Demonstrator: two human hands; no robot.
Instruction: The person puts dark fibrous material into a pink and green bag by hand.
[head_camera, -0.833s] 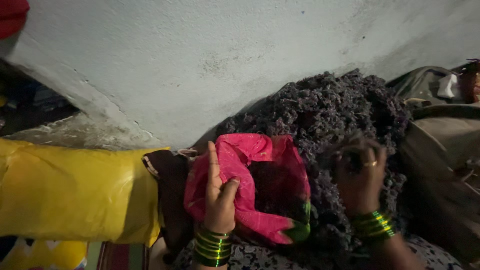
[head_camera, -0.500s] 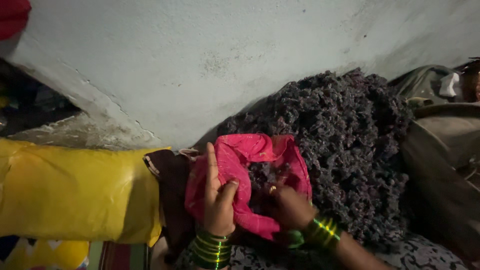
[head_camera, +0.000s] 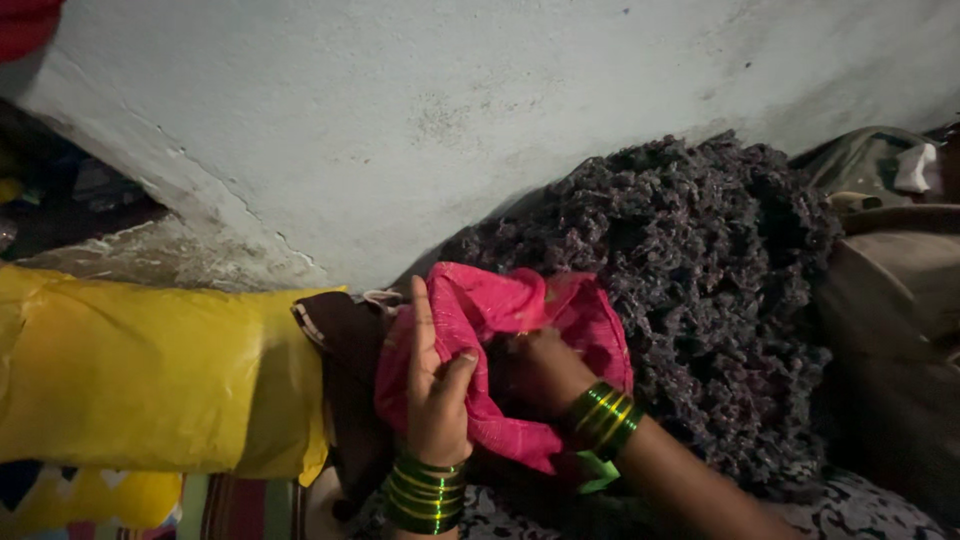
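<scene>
Head view: left hand (head_camera: 437, 390) grips edge of pink cloth pouch (head_camera: 500, 350), index finger extended. Right hand (head_camera: 540, 365) reaches inside pouch, closure not discernible. Dark crumbly heap (head_camera: 700, 270) just beside, against wall (head_camera: 450, 100).

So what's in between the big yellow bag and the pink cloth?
In the head view, a dark brown cloth with a pale striped edge lies between the yellow bag and the pink cloth. The left hand holds the pink cloth's near edge.
</scene>
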